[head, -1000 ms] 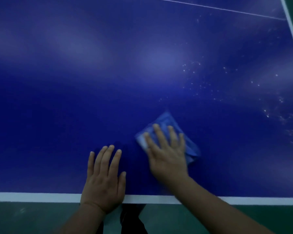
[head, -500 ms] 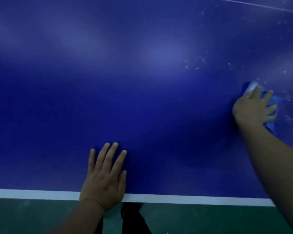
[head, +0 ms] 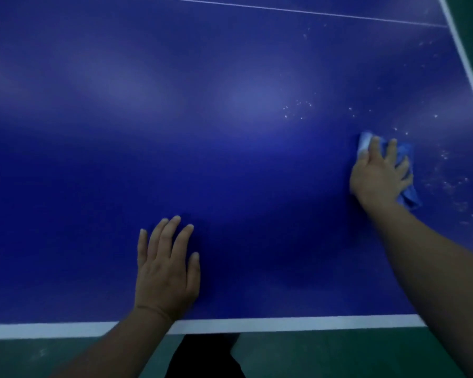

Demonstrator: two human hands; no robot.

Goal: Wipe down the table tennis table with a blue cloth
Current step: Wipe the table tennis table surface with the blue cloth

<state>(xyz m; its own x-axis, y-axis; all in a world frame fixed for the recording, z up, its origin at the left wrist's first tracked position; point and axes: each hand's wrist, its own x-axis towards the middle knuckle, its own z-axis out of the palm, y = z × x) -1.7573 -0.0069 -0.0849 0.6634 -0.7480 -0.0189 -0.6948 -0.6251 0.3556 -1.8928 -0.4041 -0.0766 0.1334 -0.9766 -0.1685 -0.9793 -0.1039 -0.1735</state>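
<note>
1. Two hands are on the table (head: pixel 230 165) in my head view, both bare, with forearms reaching in from the near edge.
2. My left hand (head: pixel 165 271) lies palm down on the blue top just inside the white edge line (head: pixel 284 324). Its fingers are straight and slightly spread, the thumb lies alongside, and it holds nothing.
3. My right hand (head: pixel 378 174) is stretched far out to the right and presses flat on the cloth (head: pixel 406 186). The fingers are spread and nearly straight over the fabric, pressing rather than gripping as far as I can see.
4. The cloth is a crumpled blue rag lying on the table under that hand. A pale corner sticks out past the fingertips at the upper left, and a darker fold trails out below the little finger toward the right.
5. White specks (head: pixel 298 107) dot the surface beyond and to the right of the cloth, with more scattered near the right side of the table.
6. A thin white line (head: pixel 284 10) crosses the far part of the top, and a white side line (head: pixel 467 69) runs down the right edge.
7. Green floor (head: pixel 52 356) shows below the near edge, and something dark (head: pixel 205 356) stands there between my forearms; I cannot tell what it is.
</note>
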